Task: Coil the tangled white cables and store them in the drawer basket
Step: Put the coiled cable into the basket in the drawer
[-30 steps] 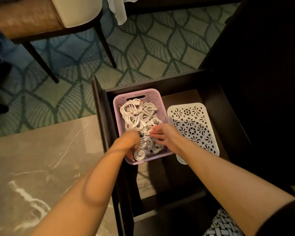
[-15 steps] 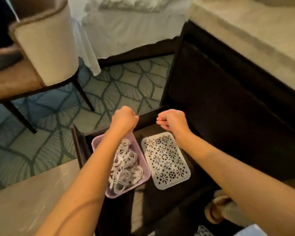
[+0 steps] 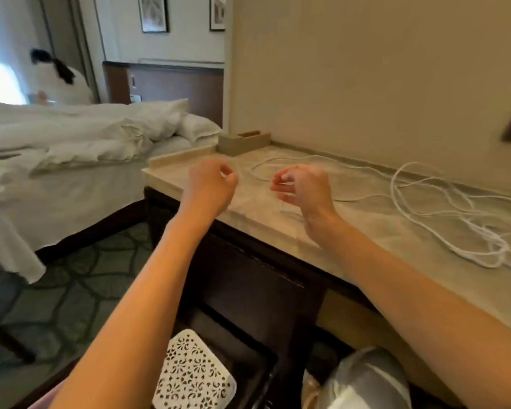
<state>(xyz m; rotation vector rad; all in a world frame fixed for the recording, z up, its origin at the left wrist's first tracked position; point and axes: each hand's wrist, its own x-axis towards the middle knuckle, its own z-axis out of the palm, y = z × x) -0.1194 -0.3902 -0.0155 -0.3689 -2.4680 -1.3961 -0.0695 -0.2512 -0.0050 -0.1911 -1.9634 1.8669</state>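
Observation:
Tangled white cables [image 3: 443, 219] sprawl over the marble desk top [image 3: 263, 222], with one loose loop [image 3: 266, 168] reaching toward my hands. My left hand [image 3: 210, 184] and my right hand [image 3: 300, 184] hover side by side above the desk's left part, fingers loosely curled and holding nothing. Below, the dark drawer [image 3: 248, 358] stands pulled out. A sliver of the pink basket [image 3: 42, 401] shows under my left forearm; its contents are hidden.
A white perforated lid [image 3: 192, 376] lies in the drawer beside the basket. A beige box [image 3: 244, 141] sits at the desk's far corner by the wall. A bed with rumpled white bedding [image 3: 71, 137] is to the left, with a person [image 3: 62, 81] beyond it.
My hands left the basket of coiled cables in the drawer and rose to the desk top. The view swung up from the drawer to the desk and the loose cables.

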